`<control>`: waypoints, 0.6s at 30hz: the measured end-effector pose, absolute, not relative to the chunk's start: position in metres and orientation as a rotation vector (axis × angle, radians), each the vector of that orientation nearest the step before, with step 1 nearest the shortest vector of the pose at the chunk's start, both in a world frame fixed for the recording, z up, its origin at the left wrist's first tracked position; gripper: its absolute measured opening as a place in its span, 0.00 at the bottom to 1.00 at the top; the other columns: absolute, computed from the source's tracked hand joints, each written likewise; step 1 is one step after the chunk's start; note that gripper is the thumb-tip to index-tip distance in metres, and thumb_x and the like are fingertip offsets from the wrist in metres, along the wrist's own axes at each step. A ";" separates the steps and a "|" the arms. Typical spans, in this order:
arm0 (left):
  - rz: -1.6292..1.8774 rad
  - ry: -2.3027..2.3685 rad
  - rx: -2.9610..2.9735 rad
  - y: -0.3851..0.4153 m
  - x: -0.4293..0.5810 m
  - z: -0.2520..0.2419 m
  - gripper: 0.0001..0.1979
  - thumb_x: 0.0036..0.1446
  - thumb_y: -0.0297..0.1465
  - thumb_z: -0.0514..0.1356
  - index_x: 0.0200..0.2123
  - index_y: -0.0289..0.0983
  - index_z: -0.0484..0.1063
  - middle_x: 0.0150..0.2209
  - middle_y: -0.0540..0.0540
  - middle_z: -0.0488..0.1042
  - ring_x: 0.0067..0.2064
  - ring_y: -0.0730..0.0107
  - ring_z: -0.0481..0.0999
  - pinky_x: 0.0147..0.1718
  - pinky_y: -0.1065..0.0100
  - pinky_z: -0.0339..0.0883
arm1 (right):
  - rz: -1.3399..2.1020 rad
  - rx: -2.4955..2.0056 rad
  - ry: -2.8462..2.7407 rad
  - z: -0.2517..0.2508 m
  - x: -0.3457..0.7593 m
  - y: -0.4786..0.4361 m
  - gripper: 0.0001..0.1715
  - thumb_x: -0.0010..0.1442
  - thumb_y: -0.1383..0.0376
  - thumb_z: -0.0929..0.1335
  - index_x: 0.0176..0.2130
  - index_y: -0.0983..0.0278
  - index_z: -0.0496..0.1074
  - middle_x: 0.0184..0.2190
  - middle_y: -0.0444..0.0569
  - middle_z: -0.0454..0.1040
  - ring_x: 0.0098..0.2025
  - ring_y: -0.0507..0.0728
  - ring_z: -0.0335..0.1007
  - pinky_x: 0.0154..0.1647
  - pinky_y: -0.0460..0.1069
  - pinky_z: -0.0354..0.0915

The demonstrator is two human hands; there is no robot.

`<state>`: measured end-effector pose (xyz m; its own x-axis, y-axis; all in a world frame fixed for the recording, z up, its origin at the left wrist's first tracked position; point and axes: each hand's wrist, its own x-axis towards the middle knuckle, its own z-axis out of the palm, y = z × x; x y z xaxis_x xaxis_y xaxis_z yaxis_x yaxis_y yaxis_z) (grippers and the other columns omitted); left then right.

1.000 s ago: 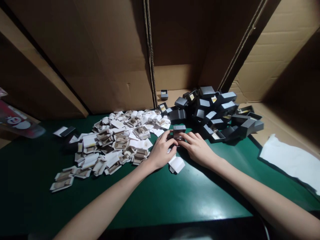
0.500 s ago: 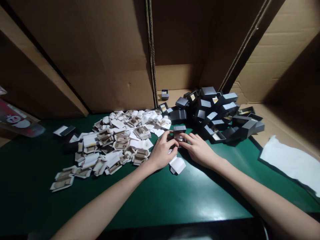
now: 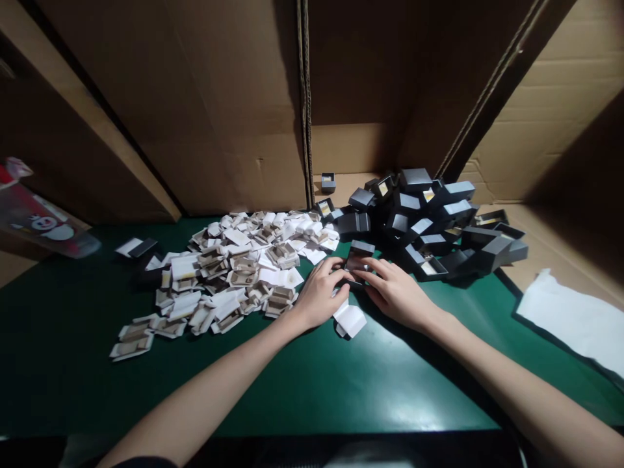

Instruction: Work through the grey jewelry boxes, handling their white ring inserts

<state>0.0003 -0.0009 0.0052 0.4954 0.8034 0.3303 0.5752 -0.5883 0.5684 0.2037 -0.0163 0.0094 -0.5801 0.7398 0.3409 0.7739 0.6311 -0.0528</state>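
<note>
At far left, a clear plastic container (image 3: 53, 231) with red parts and a printed cartoon figure leans inward above the green tabletop (image 3: 273, 383). Right of it lies an open black-and-white box (image 3: 136, 247), partly in shadow. Next is a broad, loose pile of folded card inserts (image 3: 234, 266), white outside and greyish-brown inside, backed by a cardboard panel (image 3: 229, 110).

The left hand (image 3: 322, 292) sits just right of this pile, fingers bent in against the left side of a small dark box (image 3: 362, 247), thumb drawn near the index finger. Behind, a lone open box (image 3: 328, 182) stands upright on cardboard. A single white insert (image 3: 351, 320) lies on the tabletop on the near side of the dark box, which is located between both hands. The right hand (image 3: 397, 292) reaches in from the right, fingers extended and bent over the dark box, thumb hidden. Whether either hand pinches it cannot be told.

Behind and right, dark boxes (image 3: 433, 221) lie heaped at mixed angles, several open. At far right lies a white sheet (image 3: 575, 322).
</note>
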 end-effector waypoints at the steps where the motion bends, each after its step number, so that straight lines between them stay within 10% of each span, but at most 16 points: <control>1: 0.820 1.151 2.363 -0.001 0.000 0.006 0.08 0.57 0.26 0.55 0.38 0.39 0.73 0.52 0.42 0.65 0.56 0.60 0.67 0.57 0.58 0.63 | -0.163 -1.220 -2.522 0.009 0.203 -0.017 0.20 0.62 0.71 0.60 0.53 0.66 0.67 0.58 0.56 0.64 0.49 0.61 0.65 0.43 0.55 0.66; 18: 0.903 1.199 2.377 -0.001 -0.005 0.011 0.12 0.62 0.26 0.49 0.46 0.38 0.68 0.50 0.43 0.68 0.54 0.63 0.68 0.54 0.60 0.64 | -0.150 -1.211 -2.462 0.003 0.210 -0.012 0.18 0.61 0.71 0.62 0.49 0.63 0.69 0.57 0.54 0.66 0.46 0.60 0.67 0.43 0.56 0.68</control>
<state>-0.0047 -0.0012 0.0110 0.4452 0.8059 0.3904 0.5974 -0.5921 0.5409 0.2097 -0.0119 0.0035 -0.5496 0.7389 0.3899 0.7807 0.6204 -0.0753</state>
